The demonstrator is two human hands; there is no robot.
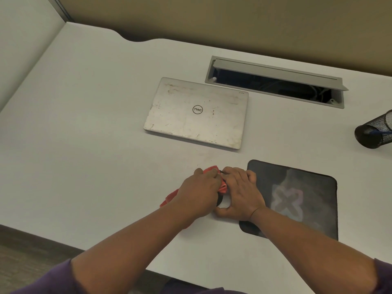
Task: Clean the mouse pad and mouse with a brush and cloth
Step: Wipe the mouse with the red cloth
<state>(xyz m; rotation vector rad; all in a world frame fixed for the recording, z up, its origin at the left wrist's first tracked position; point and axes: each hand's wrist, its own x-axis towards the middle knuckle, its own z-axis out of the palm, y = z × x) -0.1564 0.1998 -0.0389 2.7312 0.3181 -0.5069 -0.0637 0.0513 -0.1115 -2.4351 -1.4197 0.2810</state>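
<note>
mouse (219,200) on the desk (101,128), just left of the mouse pad (301,200), almost fully covered, only a dark sliver shows between the hands. right hand (239,192) curled over it, fingers bent, gripping. left hand (198,193) closed on the red cloth (222,187), pressing it against the mouse (cloth tail trails out left under the wrist). mouse heading and long axis: can't tell, too hidden. pad's near-left corner sits under the right wrist. closed laptop (196,112) farther back.
</note>
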